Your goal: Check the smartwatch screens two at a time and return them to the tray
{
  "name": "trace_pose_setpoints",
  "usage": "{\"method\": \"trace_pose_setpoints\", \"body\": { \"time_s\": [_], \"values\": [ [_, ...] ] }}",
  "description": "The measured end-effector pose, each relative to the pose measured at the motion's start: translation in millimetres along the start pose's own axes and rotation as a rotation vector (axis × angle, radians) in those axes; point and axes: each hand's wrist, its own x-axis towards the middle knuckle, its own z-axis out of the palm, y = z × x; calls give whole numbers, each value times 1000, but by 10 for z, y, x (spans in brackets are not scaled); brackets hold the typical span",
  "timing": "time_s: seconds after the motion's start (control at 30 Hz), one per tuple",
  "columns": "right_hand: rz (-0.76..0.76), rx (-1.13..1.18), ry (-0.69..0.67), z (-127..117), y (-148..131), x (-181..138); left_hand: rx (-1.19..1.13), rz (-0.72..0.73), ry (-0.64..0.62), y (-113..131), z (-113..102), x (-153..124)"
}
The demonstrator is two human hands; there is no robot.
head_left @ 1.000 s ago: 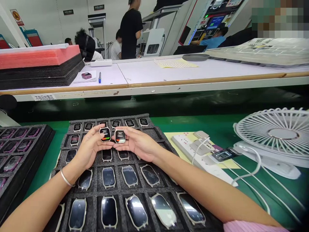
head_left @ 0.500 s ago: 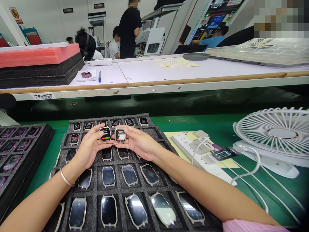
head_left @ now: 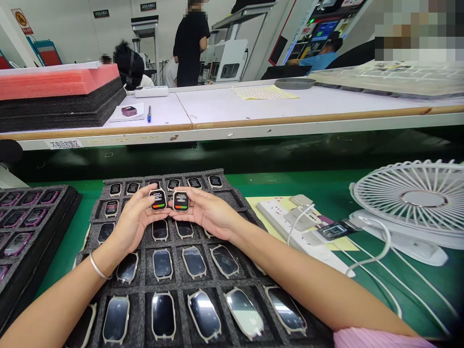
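My left hand [head_left: 135,212] pinches a strapless smartwatch [head_left: 158,199] by its edges, its screen lit with white text and a green and orange bar. Close beside it, my right hand [head_left: 208,211] grips a second smartwatch [head_left: 181,200] with a similar lit screen. Both are held up above a dark grey foam tray [head_left: 141,285]. In its compartments lie several more watch cases, such as a dark-screened watch [head_left: 163,316] near the front. The back row shows lit screens with text, including one watch [head_left: 215,181] at the far right. My forearms cover parts of the tray.
Another foam tray [head_left: 68,198] with purple-rimmed watches stands at left. To the right are a white power strip [head_left: 270,212] with cables, a small display device [head_left: 337,231] and a white fan [head_left: 416,198]. A raised shelf [head_left: 217,108] crosses behind, bearing foam stacks [head_left: 54,108].
The right watch's screen has lost its pale glare, and its text and coloured bar now show clearly. My hands have barely moved. In the background, a person in black has shifted slightly left.
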Motion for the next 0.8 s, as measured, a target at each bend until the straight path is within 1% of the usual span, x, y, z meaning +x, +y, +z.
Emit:
{"method": "trace_pose_setpoints", "body": {
  "time_s": [0.37, 0.6, 0.8],
  "values": [
    [69, 19, 2, 12, -23, 20, 4, -2, -4, -1, -12, -3],
    [127, 25, 61, 54, -65, 17, -2, -7, 5, 4, 2, -6],
    [175, 29, 63, 60, -79, 32, -15, -15, 20, 1, 12, 4]
  ]
}}
